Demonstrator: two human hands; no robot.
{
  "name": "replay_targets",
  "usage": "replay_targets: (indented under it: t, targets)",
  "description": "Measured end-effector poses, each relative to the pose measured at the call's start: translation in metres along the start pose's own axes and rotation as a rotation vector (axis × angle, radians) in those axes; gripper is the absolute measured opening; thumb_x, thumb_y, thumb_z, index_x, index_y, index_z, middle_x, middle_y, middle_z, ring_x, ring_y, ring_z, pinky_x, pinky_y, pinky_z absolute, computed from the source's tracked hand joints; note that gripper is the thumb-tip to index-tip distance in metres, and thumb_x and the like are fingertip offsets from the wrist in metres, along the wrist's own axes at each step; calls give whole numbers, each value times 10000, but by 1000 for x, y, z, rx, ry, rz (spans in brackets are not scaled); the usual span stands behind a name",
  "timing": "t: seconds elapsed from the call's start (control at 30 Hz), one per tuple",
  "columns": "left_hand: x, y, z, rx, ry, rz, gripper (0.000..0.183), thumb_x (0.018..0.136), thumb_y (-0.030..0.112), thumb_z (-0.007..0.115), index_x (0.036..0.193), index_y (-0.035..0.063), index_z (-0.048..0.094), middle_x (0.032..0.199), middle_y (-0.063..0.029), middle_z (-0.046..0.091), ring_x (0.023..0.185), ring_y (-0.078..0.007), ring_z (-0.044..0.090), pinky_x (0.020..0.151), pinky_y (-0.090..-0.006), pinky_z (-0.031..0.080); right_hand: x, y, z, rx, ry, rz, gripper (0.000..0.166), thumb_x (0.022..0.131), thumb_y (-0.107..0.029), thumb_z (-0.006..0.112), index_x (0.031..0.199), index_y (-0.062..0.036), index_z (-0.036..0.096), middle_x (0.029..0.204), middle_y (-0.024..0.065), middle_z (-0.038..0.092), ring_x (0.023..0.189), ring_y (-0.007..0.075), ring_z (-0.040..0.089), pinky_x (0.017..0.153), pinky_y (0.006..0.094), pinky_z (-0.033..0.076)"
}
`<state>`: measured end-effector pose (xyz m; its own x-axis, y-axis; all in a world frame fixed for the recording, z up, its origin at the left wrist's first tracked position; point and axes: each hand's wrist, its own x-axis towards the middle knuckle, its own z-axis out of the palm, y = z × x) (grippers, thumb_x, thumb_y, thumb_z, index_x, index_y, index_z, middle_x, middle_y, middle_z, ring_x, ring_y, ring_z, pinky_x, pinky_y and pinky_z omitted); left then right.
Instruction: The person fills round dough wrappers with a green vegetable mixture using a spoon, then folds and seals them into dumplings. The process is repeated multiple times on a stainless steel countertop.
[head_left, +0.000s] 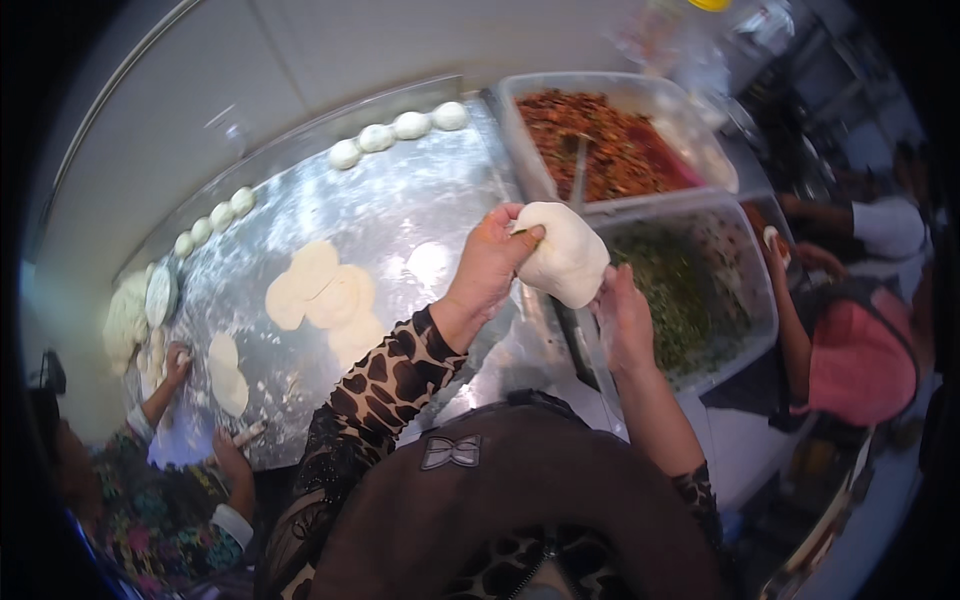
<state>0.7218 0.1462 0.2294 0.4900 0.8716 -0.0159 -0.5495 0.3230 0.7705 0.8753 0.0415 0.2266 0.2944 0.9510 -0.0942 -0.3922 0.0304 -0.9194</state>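
Observation:
My left hand (486, 262) holds a round of white dough (566, 251) in the air, its thumb pressed on the near face and its fingers behind. The dough looks soft and bulges slightly; whether anything lies inside is hidden. At its lower right edge my right hand (628, 322) grips the dough with thumb and fingertips. Just beyond the hands stands a clear plastic tub (645, 196) of reddish chopped filling (600, 142), a metal utensil handle (581, 166) rising from it. Green chopped filling (675, 307) fills a second tub (769, 300), close to my right hand.
Flat dough wrappers (322, 289) overlap on the floured metal worktop (420, 202). Several dough balls (412, 126) line its back edge. At left a co-worker's hands (178, 364) handle dough and a rolling pin (249, 433). Another person's arm (787, 315) is at right.

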Motion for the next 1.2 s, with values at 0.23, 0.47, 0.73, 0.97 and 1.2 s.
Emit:
replay_targets:
  t: [0.23,0.47,0.73,0.97,1.2]
  targets:
    - [2,-66,74,122,-210,-387,247,911,101,607,1133,-1,568,994,-50,648,878,-117,621,765,-254,501,-14,-33,-54,-204,413,-360,207,951,-151,574,1013,38,634,928,37,641,798,71,564,712,229,462]
    - [14,-107,93,838,-235,230,290,782,48,646,1049,-20,559,891,-154,668,826,-229,659,749,-330,502,-38,-45,-73,-478,324,-422,124,909,-89,606,943,19,657,850,5,642,745,57,555,659,221,453]
    - [21,-97,111,743,-318,140,313,788,21,620,1094,-3,557,893,-143,671,805,-203,656,725,-309,509,-29,-40,-97,-559,358,-451,148,917,-93,587,836,28,614,705,-11,573,650,49,489,568,236,424]
    - [34,-94,108,625,-267,26,299,827,-3,570,1125,-11,564,953,-96,679,835,-128,640,742,-257,496,-18,-36,-129,-453,486,-514,181,981,-124,485,923,20,578,842,11,587,763,49,498,685,230,433]
    - [47,-111,108,1053,-326,220,369,786,55,625,1148,26,558,960,-191,655,887,-308,647,773,-348,494,-24,-44,-102,-480,318,-470,166,942,-86,542,1042,19,621,865,4,622,758,48,529,672,226,450]
